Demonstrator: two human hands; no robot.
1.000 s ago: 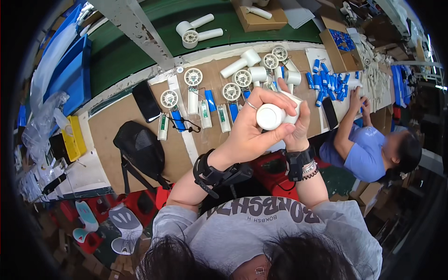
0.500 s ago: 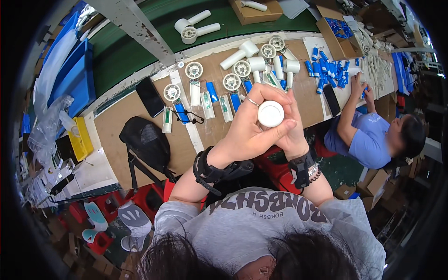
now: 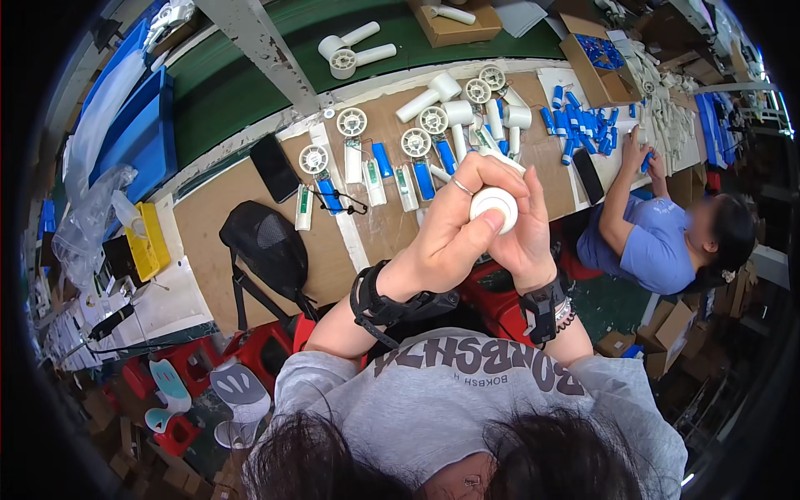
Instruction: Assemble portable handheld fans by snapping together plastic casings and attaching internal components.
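Note:
Between my two hands is a white plastic fan housing [image 3: 492, 200], its round end turned up toward me. My left hand [image 3: 446, 242] is closed round it, fingers curled over the far side and thumb pressed on the round face. Cupped against its right side is my right hand [image 3: 527, 246], closed on the same piece; most of the housing is hidden by the hands. Just beyond, on the table, lie opened fan handles with green circuit boards [image 3: 407, 187], blue battery cells [image 3: 423, 179] and round white fan grilles [image 3: 416, 142].
A black mesh bag [image 3: 265, 250] and a dark phone [image 3: 273, 168] lie to the left. At right, a person in a blue shirt [image 3: 646, 246] handles blue cells near a pile of batteries [image 3: 575, 125]. Red stools [image 3: 492, 304] stand below the table edge.
My left thumb has slid up onto the round face of the housing, which has tilted. Both hands have shifted slightly to the right.

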